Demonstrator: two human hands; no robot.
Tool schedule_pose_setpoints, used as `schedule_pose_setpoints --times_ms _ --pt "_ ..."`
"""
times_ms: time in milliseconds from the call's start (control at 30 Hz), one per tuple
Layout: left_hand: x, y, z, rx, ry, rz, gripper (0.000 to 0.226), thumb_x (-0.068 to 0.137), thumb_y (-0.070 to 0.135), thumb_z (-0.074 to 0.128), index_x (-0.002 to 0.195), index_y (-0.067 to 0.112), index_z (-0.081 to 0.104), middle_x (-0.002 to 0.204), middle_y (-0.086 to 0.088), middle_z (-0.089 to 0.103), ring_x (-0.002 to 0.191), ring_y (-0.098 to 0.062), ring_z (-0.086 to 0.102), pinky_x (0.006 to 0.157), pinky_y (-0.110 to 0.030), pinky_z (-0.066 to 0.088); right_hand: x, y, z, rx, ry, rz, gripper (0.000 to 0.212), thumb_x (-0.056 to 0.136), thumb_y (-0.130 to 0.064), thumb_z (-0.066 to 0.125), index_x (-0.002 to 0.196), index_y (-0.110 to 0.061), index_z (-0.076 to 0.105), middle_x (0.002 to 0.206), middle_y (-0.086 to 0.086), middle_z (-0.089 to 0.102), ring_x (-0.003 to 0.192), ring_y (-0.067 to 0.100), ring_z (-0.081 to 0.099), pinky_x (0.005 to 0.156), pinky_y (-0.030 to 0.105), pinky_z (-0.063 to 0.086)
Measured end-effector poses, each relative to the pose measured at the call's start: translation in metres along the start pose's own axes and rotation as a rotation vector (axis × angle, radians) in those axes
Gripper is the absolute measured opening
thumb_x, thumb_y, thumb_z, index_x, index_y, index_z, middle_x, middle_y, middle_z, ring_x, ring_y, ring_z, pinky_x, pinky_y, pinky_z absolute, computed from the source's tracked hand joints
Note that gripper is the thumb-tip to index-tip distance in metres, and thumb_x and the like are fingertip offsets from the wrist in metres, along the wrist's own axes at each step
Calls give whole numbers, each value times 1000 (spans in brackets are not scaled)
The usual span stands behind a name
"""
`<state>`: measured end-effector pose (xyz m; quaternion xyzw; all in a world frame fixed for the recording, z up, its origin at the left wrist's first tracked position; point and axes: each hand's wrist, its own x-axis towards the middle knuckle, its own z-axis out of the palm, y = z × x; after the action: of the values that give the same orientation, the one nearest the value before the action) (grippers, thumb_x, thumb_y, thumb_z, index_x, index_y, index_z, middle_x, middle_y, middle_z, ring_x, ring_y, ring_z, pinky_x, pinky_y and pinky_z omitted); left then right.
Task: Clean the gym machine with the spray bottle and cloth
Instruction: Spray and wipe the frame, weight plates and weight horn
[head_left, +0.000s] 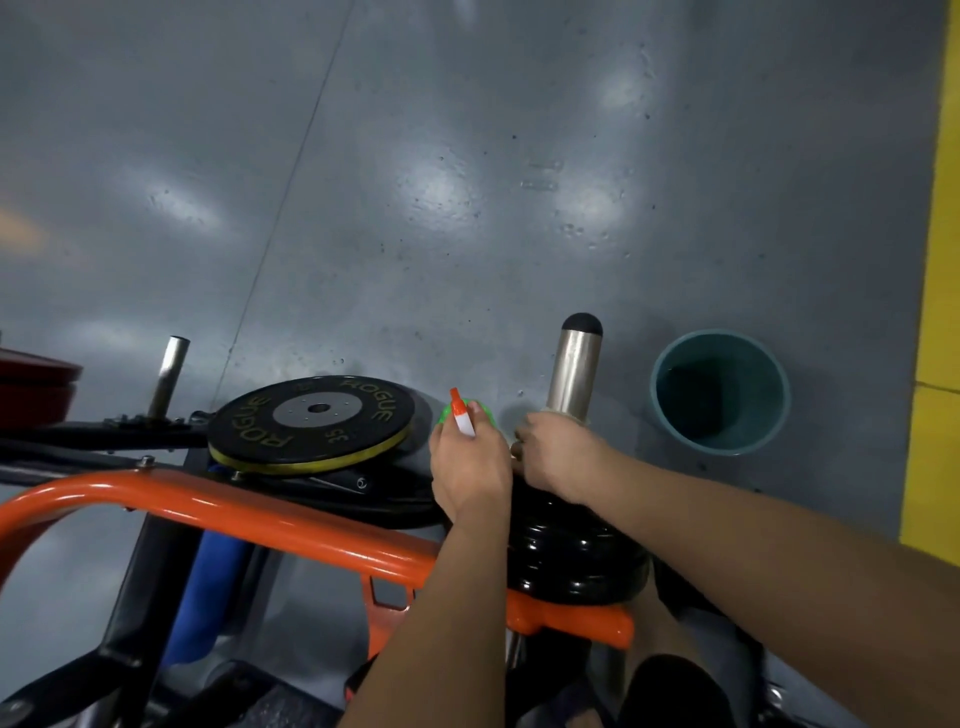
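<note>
The orange gym machine (234, 512) is seen beneath both hands, a black weight plate (311, 421) left of them, a bucket (753, 374) on the floor (467, 156) to their right. A steel post (574, 369) is clasped at its base by the right hand (558, 452) through a pale cloth (563, 414). The spray bottle (462, 413) is gripped in the left hand (470, 462).

The left hand (470, 462) reaches forward, fingers curled round a small green spray bottle (445, 414). Just beside it, the right hand (558, 452) curls round the bottom of a shiny silver metal post (574, 369).
</note>
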<state>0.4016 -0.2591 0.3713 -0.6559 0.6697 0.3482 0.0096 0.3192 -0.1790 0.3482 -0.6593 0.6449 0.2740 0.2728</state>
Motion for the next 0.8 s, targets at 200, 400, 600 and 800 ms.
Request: schedule_pose_setpoints --times_ms 200,400,600,800 --pt "4 2 -2 27 -26 13 44 100 60 38 95 25 65 100 -3 66 88 -24 65 84 -47 56 9 9 -16 -165 -133 -141 30 77 -25 85 103 -29 71 108 -8 73 103 18 67 77 30 43" --pt "4 -2 -2 4 -15 27 42 100 59 39 92 26 64 99 -3 66 84 -22 65 82 -46 56 -34 43 39 -88 757 -209 29 99 -11 46 122 -20 62 121 -3 64 119 25 57 115 41 37" --pt "9 -3 2 55 -39 33 47 99 63 34 93 28 65 102 -2 66 85 -23 66 85 -47 56 -19 45 25 -116 740 -2 47 96 0 27 96 -17 70 95 3 65 95 29 64 115 51 39" --pt "5 -1 2 128 -2 72 57 95 65 27 106 27 68 119 -1 65 100 -28 64 90 -52 53 -9 82 5 -201 738 -26 41 82 -6 35 83 -17 74 89 8 70 112 42 65 116 62 25"
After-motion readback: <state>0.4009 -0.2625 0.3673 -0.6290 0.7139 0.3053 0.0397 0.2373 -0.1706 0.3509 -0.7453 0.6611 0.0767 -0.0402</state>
